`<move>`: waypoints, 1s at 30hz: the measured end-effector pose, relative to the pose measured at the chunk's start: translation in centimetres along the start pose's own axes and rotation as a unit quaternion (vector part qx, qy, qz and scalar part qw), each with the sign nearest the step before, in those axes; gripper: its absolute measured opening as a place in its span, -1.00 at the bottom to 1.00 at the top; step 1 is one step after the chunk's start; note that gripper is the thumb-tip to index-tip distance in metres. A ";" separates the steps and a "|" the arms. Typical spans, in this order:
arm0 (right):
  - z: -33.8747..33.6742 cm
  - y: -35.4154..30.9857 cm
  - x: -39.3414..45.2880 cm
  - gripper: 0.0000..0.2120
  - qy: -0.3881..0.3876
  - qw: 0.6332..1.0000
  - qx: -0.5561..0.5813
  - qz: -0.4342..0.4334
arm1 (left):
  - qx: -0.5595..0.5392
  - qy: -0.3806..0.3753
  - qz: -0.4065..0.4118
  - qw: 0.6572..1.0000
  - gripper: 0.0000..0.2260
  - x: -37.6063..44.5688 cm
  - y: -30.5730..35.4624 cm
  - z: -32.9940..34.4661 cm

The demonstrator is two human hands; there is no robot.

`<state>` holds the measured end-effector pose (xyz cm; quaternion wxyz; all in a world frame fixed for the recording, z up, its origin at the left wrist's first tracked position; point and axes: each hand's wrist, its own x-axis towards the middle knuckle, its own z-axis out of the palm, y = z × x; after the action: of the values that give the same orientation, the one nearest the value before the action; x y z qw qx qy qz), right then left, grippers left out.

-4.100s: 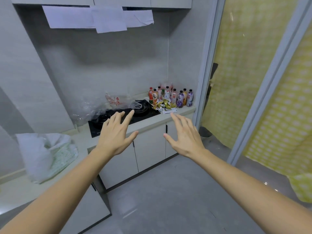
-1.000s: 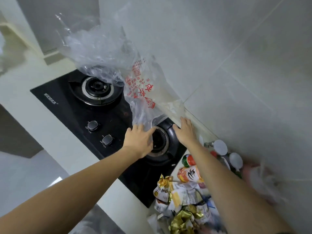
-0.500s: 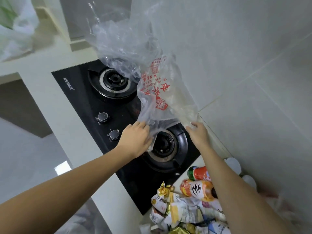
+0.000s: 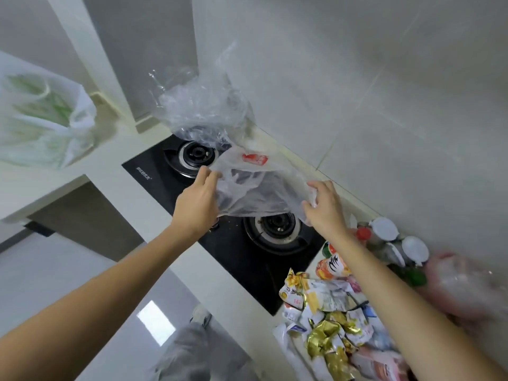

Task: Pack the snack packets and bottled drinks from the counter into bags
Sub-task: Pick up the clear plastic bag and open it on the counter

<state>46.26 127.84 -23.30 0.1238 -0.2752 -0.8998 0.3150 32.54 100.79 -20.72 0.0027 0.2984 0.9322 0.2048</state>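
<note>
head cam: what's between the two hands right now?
In the head view, the clear plastic bag with red print spans the gap, gripped by left hand and right hand. The black gas hob's near burner lies below it.

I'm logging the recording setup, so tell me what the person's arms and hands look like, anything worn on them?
Both forearms are bare as far as the frame shows: no sleeves, gloves, or watch. The left hand and right hand show no rings or wristbands on the sides facing the camera. No markings or bandages show. The only clothing in view is grey trousers and a pale shoe below.
</note>
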 end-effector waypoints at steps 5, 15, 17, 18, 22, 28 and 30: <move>-0.1 -2.9 -4.1 -0.54 -0.061 0.997 0.003 0.036 | 0.054 -0.042 0.028 0.997 -0.74 -1.6 -0.9 -3.3; 2.4 -12.6 -13.3 -0.53 -0.028 0.990 -0.033 0.137 | 0.147 -0.065 0.177 0.971 -0.69 -1.6 -7.2 -10.1; 2.4 -14.8 -14.8 -0.59 -0.016 0.985 -0.024 0.168 | 0.164 -0.062 0.202 0.963 -0.69 -2.0 -8.7 -11.6; 2.3 -15.9 -15.5 -0.62 -0.016 0.982 -0.021 0.185 | 0.170 -0.061 0.211 0.961 -0.69 -2.2 -9.3 -12.4; 1.2 -19.3 -18.1 -0.73 -0.015 0.974 -0.009 0.225 | 0.165 -0.065 0.238 0.955 -0.71 -2.9 -10.8 -14.7; 1.8 -19.8 -19.6 -0.80 0.110 0.980 -0.100 0.131 | 0.142 -0.083 0.272 0.948 -0.84 -3.8 -9.6 -14.0; 2.3 -18.7 -19.8 -0.75 0.127 0.979 -0.119 0.109 | 0.138 -0.085 0.285 0.945 -0.87 -3.9 -8.8 -12.7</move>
<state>53.76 103.13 -14.19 0.1690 -0.4221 -0.8723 0.1800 29.23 87.31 -12.88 -0.0176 0.5651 0.8238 0.0402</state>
